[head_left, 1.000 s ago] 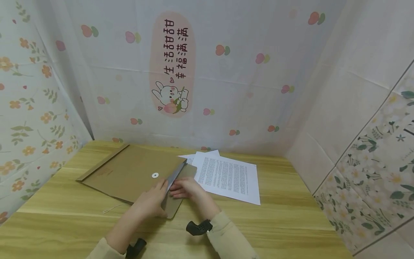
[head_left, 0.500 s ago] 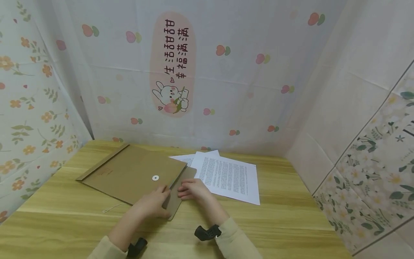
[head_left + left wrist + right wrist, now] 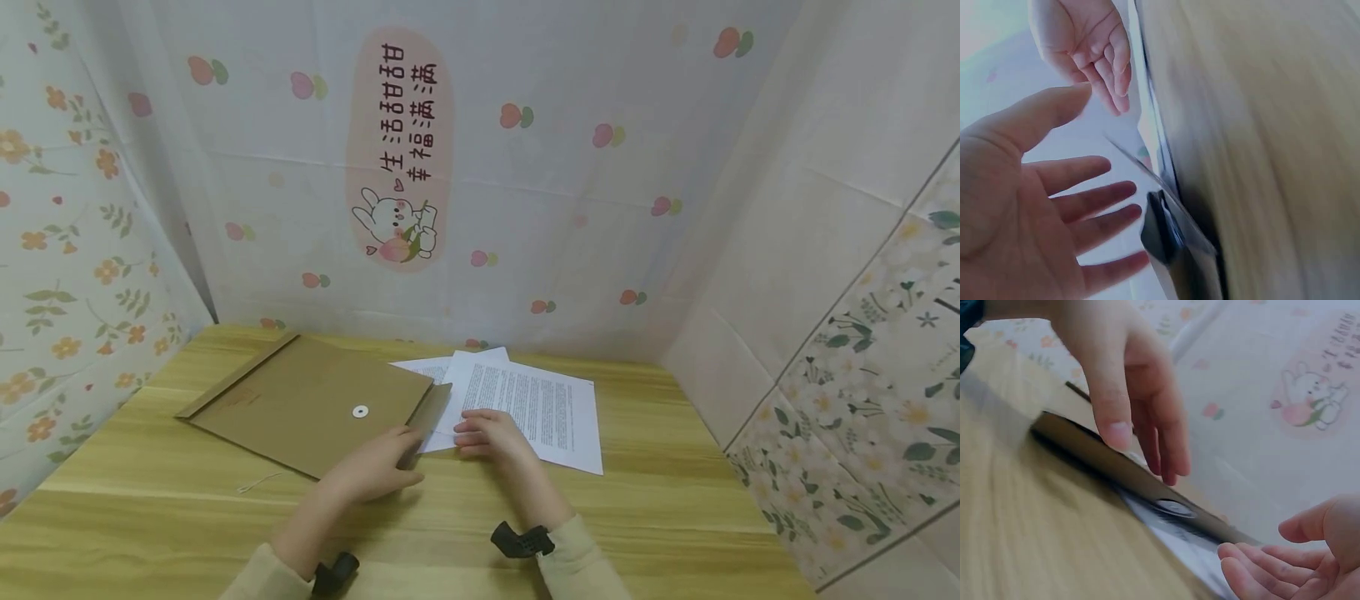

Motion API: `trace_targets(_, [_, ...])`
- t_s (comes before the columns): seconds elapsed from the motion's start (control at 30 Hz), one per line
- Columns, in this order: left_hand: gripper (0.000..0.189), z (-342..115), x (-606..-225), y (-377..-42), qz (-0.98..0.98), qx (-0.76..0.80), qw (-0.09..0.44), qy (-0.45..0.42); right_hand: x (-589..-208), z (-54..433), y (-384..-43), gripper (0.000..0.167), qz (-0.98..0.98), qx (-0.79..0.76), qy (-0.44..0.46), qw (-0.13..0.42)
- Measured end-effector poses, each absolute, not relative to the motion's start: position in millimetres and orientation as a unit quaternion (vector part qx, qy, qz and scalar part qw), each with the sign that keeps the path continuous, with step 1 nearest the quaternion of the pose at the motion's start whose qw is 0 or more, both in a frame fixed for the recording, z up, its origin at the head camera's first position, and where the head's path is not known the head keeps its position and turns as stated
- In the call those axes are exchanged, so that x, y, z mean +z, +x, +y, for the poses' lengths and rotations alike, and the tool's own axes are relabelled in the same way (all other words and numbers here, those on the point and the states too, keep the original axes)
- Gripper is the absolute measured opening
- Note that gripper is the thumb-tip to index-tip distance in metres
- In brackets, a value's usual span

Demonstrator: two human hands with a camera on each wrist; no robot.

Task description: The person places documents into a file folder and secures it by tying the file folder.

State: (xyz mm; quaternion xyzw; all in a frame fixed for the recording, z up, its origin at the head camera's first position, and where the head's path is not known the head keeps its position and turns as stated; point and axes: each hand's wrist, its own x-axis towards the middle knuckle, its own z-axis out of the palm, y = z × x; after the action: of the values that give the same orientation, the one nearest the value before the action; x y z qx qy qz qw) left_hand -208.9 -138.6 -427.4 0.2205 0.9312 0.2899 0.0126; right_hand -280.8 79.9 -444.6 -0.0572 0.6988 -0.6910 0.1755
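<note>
A brown kraft document envelope (image 3: 315,400) lies on the left of the table, with a white round button on its face. Its flap (image 3: 431,408) stands tilted up along the right edge, and a second button (image 3: 1175,508) shows on it in the right wrist view. My left hand (image 3: 378,467) is at the near end of the flap, fingers spread and fairly straight around that edge. To the right, my right hand (image 3: 491,437) overlaps the printed sheets (image 3: 536,408) in the head view, palm turned inward and fingers loosely extended, holding nothing.
A thin string (image 3: 260,482) trails from the envelope's near edge onto the wood-grain table (image 3: 675,500). Patterned cloth (image 3: 555,208) hangs right behind the table, with more cloth on both sides. Each wrist wears a black camera mount (image 3: 522,540).
The flap, lying flat half a second ago, has tilted up. My right hand has drawn back to the right, off the flap. My left hand has shifted slightly right.
</note>
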Motion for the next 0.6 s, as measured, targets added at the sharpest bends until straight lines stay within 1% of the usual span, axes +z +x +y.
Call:
trace_targets(0.13, [0.056, -124.9, -421.0, -208.8, 0.922, 0.313, 0.005, 0.227, -439.1, 95.1, -283.6, 0.038, 0.702, -0.694, -0.048, 0.155])
trace_targets(0.33, [0.057, -100.3, -420.0, -210.6, 0.895, 0.377, 0.024, 0.237, -434.7, 122.9, -281.6, 0.038, 0.724, -0.679, -0.024, 0.115])
trace_targets(0.5, [0.063, -83.3, -426.2, -212.3, 0.881, 0.419, 0.032, 0.219, -434.2, 147.3, -282.7, 0.037, 0.743, -0.665, -0.005, 0.082])
trace_targets(0.6, [0.069, -74.3, -431.4, -214.1, 0.873, 0.446, 0.041, 0.193, -433.5, 160.9, -286.5, 0.037, 0.744, -0.666, 0.014, 0.063])
